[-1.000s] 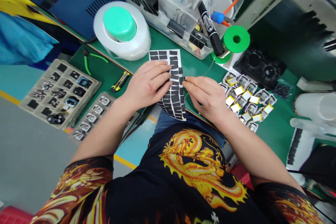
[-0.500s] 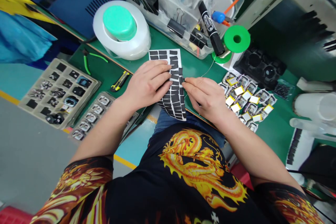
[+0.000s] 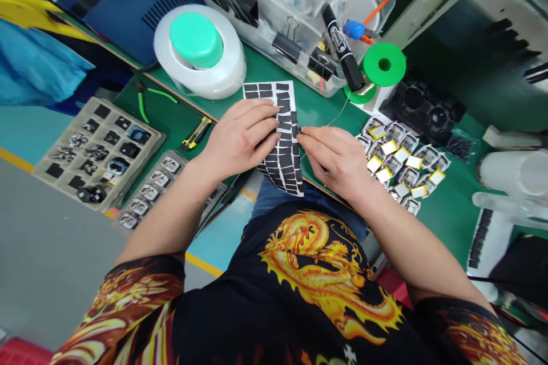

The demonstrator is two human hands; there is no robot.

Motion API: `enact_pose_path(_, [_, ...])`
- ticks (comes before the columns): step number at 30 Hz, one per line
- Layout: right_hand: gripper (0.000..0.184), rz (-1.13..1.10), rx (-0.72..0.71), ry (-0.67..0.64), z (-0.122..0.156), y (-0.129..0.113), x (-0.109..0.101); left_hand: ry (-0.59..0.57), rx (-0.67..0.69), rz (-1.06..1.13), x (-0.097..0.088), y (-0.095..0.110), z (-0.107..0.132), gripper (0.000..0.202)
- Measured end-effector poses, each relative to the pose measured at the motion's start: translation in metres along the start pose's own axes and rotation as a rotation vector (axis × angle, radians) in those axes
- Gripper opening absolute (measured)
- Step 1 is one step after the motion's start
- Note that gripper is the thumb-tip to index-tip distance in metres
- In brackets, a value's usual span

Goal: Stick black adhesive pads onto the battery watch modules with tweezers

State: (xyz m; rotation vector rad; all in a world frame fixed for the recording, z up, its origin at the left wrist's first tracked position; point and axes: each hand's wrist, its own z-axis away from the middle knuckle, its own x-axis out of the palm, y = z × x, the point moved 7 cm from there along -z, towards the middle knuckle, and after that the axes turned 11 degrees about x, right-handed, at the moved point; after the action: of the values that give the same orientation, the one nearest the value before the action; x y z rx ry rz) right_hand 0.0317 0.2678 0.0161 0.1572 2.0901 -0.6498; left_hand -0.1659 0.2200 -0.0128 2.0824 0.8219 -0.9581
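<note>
A white sheet with rows of black rectangular stickers (image 3: 285,154) lies on the green bench, its lower end bending down past the front edge. My left hand (image 3: 244,137) rests flat across its left part, fingers stretched out and pressing on it. At the sheet's right edge, my right hand (image 3: 336,154) has thumb and fingers pinched together on a small black sticker (image 3: 298,130). The fingertips hide part of that sticker, so I cannot tell whether it is wholly off the backing.
Small device housings with white-and-yellow parts (image 3: 402,159) cluster at right. A green spool (image 3: 384,64), marker (image 3: 342,48) and clear bin (image 3: 265,25) stand behind. Left are a large tape roll (image 3: 233,68), cutter knife (image 3: 197,133), pliers (image 3: 142,104) and compartment tray (image 3: 64,191).
The view has shifted very slightly. Both hands and the sheet stay almost in place, with the right fingers still pinched at the sheet's right edge.
</note>
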Motion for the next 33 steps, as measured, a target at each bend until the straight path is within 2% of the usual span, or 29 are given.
enact_pose_path(4, [0.036,0.006,0.007,-0.009,-0.001,0.000,0.001,-0.010,-0.002,-0.001,0.000,0.000,0.000,0.026])
enact_pose_path(10, [0.028,0.025,-0.034,0.034,-0.003,-0.004,-0.003,0.000,-0.018,-0.045,-0.002,0.004,-0.006,0.031])
enact_pose_path(17, [0.033,0.008,0.008,0.002,-0.002,-0.001,0.000,-0.096,-0.060,-0.083,0.010,0.005,-0.016,0.045])
enact_pose_path(27, [0.035,0.024,0.005,-0.002,-0.001,-0.001,0.001,-0.102,-0.066,-0.097,0.019,-0.003,-0.021,0.042])
enact_pose_path(33, [0.033,0.039,0.007,0.007,-0.001,-0.002,0.002,-0.088,-0.019,-0.101,0.019,-0.002,-0.019,0.031])
